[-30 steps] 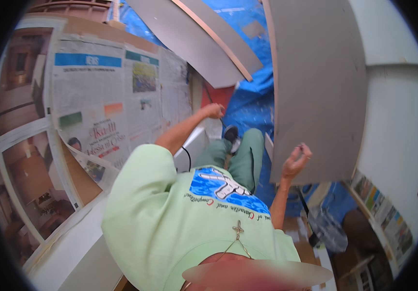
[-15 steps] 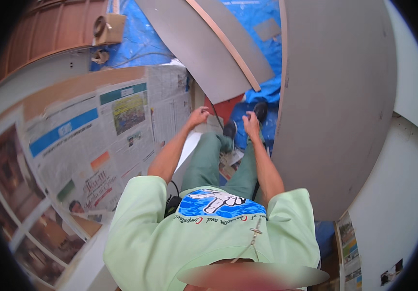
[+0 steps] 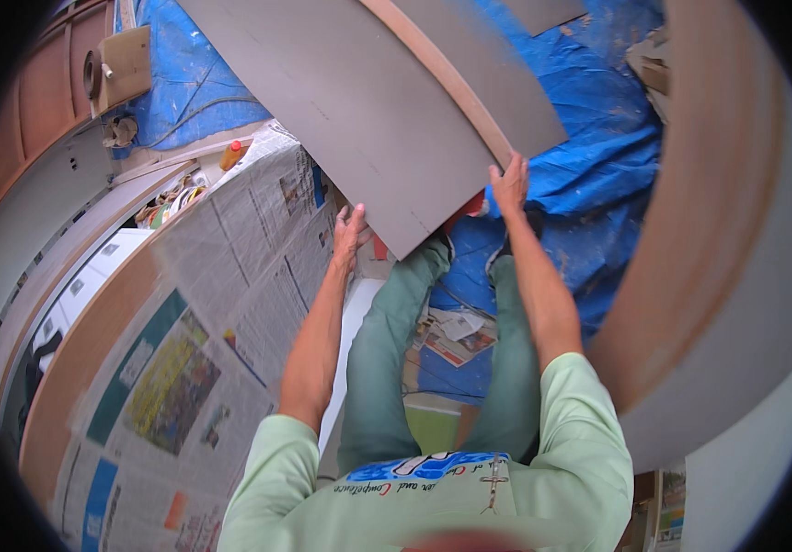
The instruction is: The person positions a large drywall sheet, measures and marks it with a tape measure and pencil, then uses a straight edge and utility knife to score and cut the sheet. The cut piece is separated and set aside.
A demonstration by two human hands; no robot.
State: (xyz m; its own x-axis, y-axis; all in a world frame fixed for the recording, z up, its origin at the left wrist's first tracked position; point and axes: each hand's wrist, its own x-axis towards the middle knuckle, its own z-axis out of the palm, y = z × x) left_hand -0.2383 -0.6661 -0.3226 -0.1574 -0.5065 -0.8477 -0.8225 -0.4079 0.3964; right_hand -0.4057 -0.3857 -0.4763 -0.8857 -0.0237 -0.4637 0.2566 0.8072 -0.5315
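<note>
At the far left, wooden cabinet fronts (image 3: 42,101) curve along the wall, with a small orange bottle (image 3: 230,155) lying beyond the far end of the newspaper sheets (image 3: 230,304) that cover the long surface on the left.

The left hand (image 3: 348,232) reaches forward on a nearly straight bare forearm that rises from a pale green sleeve. Its fingers are extended and slightly spread, pressed flat against the near left edge of a large grey board (image 3: 368,101). The board's edge lies just across the fingertips, so the hand steadies it from below and beside rather than wrapping it; no closed grasp shows here.

The grey board slopes from the far left down toward the near right, its lowest corner hanging between the two hands, above the person's green trousers (image 3: 387,340). A thin wooden strip (image 3: 442,74) runs along its right part.

The right hand (image 3: 509,182) is raised higher and farther, the forearm angled up from the elbow. Its fingers curl over the board's right edge by the end of the wooden strip, thumb side toward the person, gripping that edge.

Behind and to the right lies a blue tarpaulin (image 3: 589,156), and a large curved panel (image 3: 718,230) with a brown face fills the right side.
</note>
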